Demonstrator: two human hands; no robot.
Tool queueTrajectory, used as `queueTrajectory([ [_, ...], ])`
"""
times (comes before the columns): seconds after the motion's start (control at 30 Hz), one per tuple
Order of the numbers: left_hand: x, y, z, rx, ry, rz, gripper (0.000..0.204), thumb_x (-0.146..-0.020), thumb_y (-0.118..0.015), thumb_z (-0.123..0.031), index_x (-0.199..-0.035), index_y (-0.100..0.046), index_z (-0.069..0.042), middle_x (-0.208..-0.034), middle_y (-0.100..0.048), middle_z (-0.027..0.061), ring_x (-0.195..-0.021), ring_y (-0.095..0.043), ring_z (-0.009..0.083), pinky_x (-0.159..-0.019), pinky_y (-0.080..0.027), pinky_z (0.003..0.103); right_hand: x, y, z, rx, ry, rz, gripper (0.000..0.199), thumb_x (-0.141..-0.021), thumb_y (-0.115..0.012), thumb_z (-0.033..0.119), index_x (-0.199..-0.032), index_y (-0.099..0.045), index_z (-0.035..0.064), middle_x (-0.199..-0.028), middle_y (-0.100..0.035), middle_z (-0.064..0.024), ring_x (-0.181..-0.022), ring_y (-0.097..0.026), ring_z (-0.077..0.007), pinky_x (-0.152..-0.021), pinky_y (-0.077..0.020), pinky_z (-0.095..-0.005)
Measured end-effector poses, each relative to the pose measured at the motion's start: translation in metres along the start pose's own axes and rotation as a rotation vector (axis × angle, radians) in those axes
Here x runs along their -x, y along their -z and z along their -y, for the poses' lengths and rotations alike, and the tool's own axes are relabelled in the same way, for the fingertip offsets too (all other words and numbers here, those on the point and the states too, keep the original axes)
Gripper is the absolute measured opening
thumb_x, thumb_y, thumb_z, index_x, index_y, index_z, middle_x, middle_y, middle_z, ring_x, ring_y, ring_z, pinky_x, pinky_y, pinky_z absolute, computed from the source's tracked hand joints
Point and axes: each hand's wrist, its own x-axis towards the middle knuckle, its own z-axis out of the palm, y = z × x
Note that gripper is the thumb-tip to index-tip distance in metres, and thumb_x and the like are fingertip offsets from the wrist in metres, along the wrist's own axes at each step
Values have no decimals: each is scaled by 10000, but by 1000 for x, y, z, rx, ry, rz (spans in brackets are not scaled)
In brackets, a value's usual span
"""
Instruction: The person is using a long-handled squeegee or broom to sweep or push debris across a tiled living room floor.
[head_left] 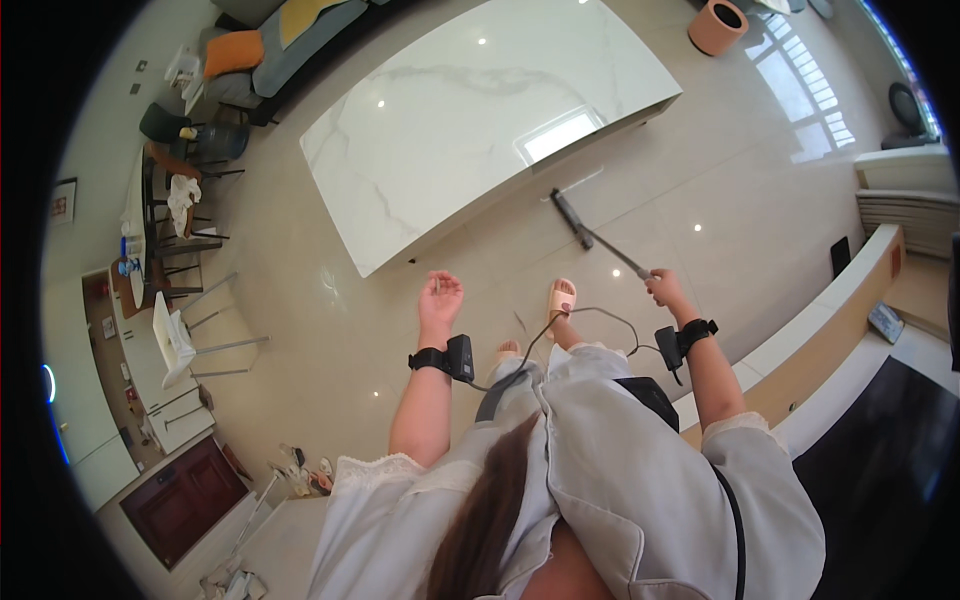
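My right hand (660,287) is closed around the grey handle of a long-handled floor cleaning tool (572,218). Its narrow dark head rests on the tiles close to the near edge of the marble-topped table (440,130). Whether it is a broom or a mop I cannot tell. Holding nothing, my left hand (440,298) hovers over the floor, palm turned up and fingers loosely bent. Both wrists wear black straps with small boxes, and a cable (600,311) hangs between them.
Glossy tiles (330,300) surround the table. To the left stand a white high chair (176,342) and dining chairs (165,165). A sofa with an orange cushion (233,54) is at the far left, an orange bin (717,28) at the far right. A low cabinet (820,305) runs along my right.
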Motion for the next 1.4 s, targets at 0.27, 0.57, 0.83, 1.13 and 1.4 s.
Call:
queueTrajectory([
  [0.27, 49, 47, 63, -323, 12, -185, 139, -790, -367, -85, -798, -506, -78, -760, -502, 40, -715, -502, 169, -650, -407, 286, -16, 7, -4, 49, 67, -128, 444, -684, -470, 83, -1109, -391, -18, -552, -469, -48, -390, -421, -108, -319, -319, -243],
  [0.57, 82, 84, 67, -2493, -714, 489, 132, -708, -425, -69, -789, -528, -79, -721, -533, 92, -678, -529, 230, -601, -418, 342, -14, 24, -15, -258, -65, -168, 421, -691, -469, 93, -1092, -401, -15, -601, -480, -59, -425, -415, -98, -346, -326, -218],
  [0.83, 88, 136, 53, -2338, -280, 311, 125, -721, -434, -86, -809, -512, -45, -730, -525, 92, -632, -505, 183, -585, -420, 278, -67, 29, -19, -41, 67, -311, 357, -673, -468, 144, -974, -475, -48, -657, -549, -163, -523, -550, -211, -448, -428, -310],
  [1.13, 100, 113, -16, -1155, -91, -314, 230, -759, -426, -120, -988, -422, -93, -788, -495, 39, -712, -497, 150, -611, -413, 266, -113, 8, 52, 290, 123, -378, 230, -657, -440, 137, -796, -543, -14, -773, -558, -197, -714, -544, -332, -641, -437, -376],
  [1.4, 96, 129, -15, -887, -155, -379, 230, -778, -419, -121, -1007, -395, -115, -799, -471, 37, -747, -483, 173, -647, -411, 306, -70, -48, 58, 784, 344, -75, 177, -657, -476, 98, -805, -532, 18, -804, -561, -171, -766, -551, -305, -649, -453, -371],
])
